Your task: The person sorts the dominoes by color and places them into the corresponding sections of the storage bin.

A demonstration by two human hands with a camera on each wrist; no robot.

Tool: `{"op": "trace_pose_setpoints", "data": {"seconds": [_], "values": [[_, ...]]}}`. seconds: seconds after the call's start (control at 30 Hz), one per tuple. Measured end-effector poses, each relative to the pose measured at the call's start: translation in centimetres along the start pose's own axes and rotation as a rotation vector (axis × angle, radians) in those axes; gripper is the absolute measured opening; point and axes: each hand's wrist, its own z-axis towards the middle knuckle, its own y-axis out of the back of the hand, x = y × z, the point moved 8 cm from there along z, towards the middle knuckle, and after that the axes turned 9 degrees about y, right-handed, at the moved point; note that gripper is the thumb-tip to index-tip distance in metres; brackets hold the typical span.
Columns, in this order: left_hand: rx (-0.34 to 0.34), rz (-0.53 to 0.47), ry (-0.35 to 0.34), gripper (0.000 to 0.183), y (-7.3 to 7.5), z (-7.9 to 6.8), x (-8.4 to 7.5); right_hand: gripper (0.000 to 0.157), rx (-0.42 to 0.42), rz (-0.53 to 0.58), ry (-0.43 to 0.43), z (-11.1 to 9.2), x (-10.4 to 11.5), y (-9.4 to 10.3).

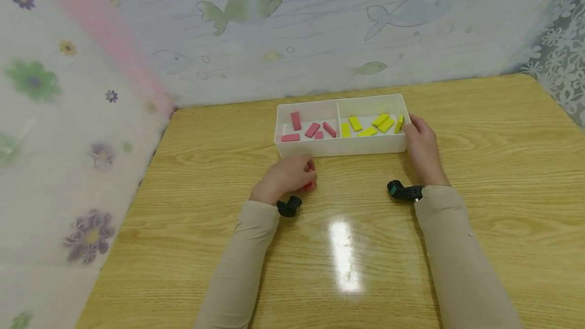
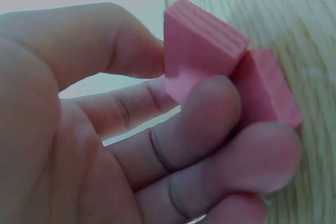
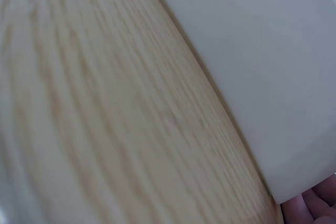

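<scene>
A white two-compartment box (image 1: pixel 340 147) stands on the wooden table, pink wooden blocks (image 1: pixel 313 129) in its left half and yellow ones (image 1: pixel 355 123) in its right half. Just in front of its left half, my left hand (image 1: pixel 288 172) holds two pink blocks. The left wrist view shows one of them, a pink block (image 2: pixel 202 45), between thumb and fingers, and a second pink block (image 2: pixel 268 87) behind the fingertips. My right hand (image 1: pixel 423 147) grips the box's right end; in the right wrist view its curled fingers (image 3: pixel 310 208) show past the box corner.
The table (image 1: pixel 210 176) runs up to a back wall (image 1: pixel 320 55) covered with a fish-patterned sheet. A flowered sheet (image 1: pixel 82 166) hangs along the left side. Dark wrist cameras sit on both wrists, and light reflects off the tabletop between the forearms.
</scene>
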Motion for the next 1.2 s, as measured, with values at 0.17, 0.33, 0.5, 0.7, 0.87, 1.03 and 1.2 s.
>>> {"op": "trace_pose_setpoints", "data": {"seconds": [0.17,0.33,0.5,0.7,0.87,1.03,1.2], "values": [[-0.012,-0.047,0.01,0.009,0.1,0.0,0.2,0.051,-0.002,-0.006,0.0,0.0,0.0,0.0],[0.002,-0.093,0.005,0.011,0.2,0.0,0.3,0.052,0.001,-0.006,-0.005,-0.1,0.1,0.0],[0.043,-0.179,-0.023,0.009,0.1,-0.2,0.2,0.051,-0.001,-0.001,0.0,0.0,0.1,0.0],[0.019,-0.181,-0.086,0.012,0.7,-0.5,-0.3,0.052,0.001,0.013,-0.008,0.0,-0.1,-0.1],[-0.009,-0.209,-0.116,0.017,1.4,-0.7,-0.3,0.052,0.002,0.007,0.0,0.1,0.0,-0.1],[-0.03,-0.253,-0.113,0.021,2.1,-0.9,0.1,0.052,0.003,0.003,0.0,0.0,0.0,-0.2],[-0.038,-0.351,-0.101,0.025,2.7,-1.0,0.4,0.051,0.0,0.007,-0.005,-0.1,-0.2,-0.1]]}}
